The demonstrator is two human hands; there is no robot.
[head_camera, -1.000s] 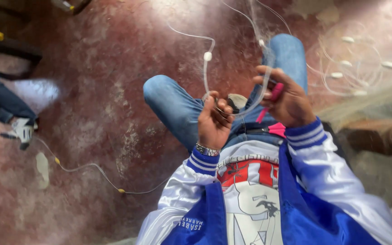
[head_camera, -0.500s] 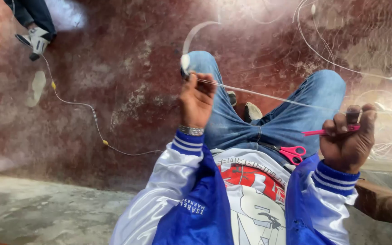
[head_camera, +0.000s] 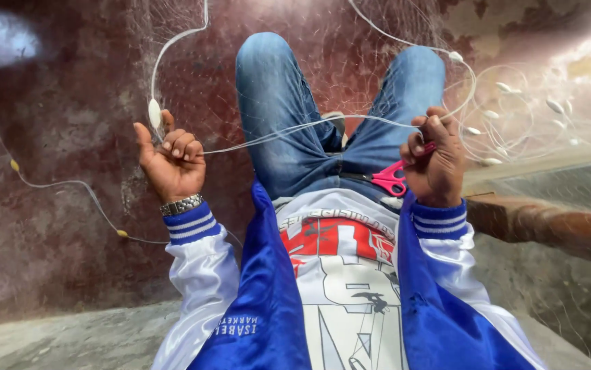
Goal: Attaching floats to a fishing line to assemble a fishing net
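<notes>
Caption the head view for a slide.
Seated person's left hand and right hand stretch a white cord of fishing net; pink scissors on lap.

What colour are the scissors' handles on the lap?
Pink handles on the scissors, clearest in the head view, beside the right hand.

One head-worn camera looks steeply down, close over the person's lap (head_camera: 323, 130). Beyond lies the floor (head_camera: 69, 240).

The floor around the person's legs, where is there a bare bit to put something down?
Bare floor lies below the left hand, between the thin cord with yellow beads and the blue-and-white sleeve. The right side is crowded: netting and white floats spread past the right hand. The lap holds pink scissors.
</notes>
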